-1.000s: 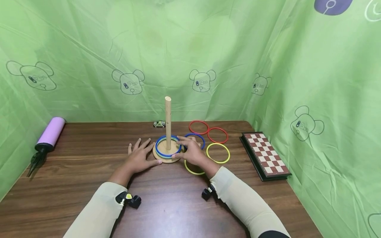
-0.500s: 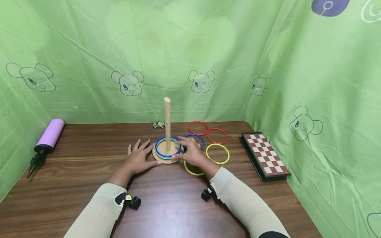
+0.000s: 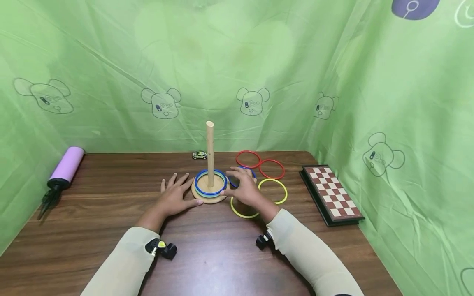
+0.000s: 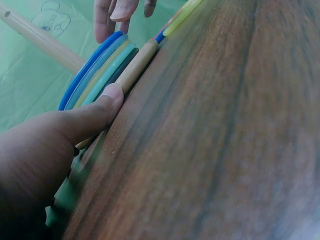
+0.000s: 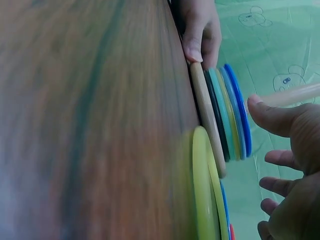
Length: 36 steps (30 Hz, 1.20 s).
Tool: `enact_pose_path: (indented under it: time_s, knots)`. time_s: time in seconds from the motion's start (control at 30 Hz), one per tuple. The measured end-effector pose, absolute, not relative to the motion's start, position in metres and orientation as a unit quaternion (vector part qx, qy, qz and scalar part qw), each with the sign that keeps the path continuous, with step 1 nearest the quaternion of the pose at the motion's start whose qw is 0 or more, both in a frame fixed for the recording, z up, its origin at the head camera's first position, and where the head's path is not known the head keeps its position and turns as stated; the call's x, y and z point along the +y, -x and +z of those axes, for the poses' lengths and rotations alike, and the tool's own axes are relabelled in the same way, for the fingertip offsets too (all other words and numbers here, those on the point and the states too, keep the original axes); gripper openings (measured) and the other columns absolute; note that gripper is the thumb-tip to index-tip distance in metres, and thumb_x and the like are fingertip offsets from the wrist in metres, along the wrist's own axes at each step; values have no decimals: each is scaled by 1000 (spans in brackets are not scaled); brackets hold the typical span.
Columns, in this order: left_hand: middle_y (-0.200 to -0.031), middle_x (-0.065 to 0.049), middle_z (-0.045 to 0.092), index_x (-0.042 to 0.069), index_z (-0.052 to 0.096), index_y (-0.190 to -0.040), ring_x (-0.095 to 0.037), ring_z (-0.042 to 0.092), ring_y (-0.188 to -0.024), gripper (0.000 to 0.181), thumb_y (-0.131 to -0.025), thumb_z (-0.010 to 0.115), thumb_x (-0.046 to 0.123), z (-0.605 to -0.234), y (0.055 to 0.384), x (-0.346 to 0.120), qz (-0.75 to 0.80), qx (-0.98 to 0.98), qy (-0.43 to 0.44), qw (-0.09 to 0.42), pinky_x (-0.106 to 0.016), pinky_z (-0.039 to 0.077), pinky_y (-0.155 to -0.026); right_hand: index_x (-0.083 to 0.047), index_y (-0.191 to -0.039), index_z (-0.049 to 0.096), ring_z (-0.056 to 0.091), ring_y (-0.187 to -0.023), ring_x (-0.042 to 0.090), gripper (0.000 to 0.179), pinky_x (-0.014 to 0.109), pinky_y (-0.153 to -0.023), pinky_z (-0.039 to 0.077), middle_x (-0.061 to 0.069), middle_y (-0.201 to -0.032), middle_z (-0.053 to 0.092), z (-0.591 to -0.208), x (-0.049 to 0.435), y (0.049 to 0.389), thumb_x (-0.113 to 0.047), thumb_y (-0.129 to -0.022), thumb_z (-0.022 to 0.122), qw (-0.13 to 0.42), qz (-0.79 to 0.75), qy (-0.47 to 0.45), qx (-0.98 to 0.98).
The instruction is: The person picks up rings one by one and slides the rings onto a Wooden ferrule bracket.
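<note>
Around the pale wooden peg sits your multicoloured plastic ring stack, your left hand spread against the round wooden base, your right hand wide and empty, five loose red, blue and yellow rings alongside seemingly left.

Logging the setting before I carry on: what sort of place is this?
Probably a curtained-off tabletop play or recording booth. Green cartoon-print cloth hangs along the far, left and right sides of the wood-grain table, and toys such as the wooden ring-toss stand sit on it.
</note>
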<state>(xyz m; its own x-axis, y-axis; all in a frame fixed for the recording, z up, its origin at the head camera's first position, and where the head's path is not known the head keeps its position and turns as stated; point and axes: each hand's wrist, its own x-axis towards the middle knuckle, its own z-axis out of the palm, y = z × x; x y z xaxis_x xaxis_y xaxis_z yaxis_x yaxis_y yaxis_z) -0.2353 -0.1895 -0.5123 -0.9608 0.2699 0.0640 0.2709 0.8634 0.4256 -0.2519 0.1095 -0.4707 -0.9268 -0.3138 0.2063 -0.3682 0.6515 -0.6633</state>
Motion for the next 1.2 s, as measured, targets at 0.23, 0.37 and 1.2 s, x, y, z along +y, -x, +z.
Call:
enact_pose_path:
  time_s: [0.23,0.37,1.2]
  knots:
    - [-179,-18,32,14,46,-167,-56,11,-167,108,-87,74,80,-513,237,-190,-219,-966,141,-2,-85,0,-126,-8,-143,71,40,-151,43,67,74,-114,28,17,-164,55,-472,128,256,-32,-86,96,44,388,-172,-905]
    - [-180,-18,31,13,46,-168,-56,11,-167,108,-88,73,81,-512,238,-193,-213,-967,141,2,-86,0,-126,-9,-146,70,37,-154,43,67,78,-118,24,18,-165,54,-473,136,263,-32,-88,94,45,384,-154,-909]
    - [-180,-18,31,14,45,-168,-56,10,-168,108,-87,72,81,-515,239,-190,-216,-966,144,-7,-85,0,-126,-10,-143,72,44,-139,41,74,68,-105,29,13,-155,62,-487,158,271,-52,-86,91,59,302,-59,-950]
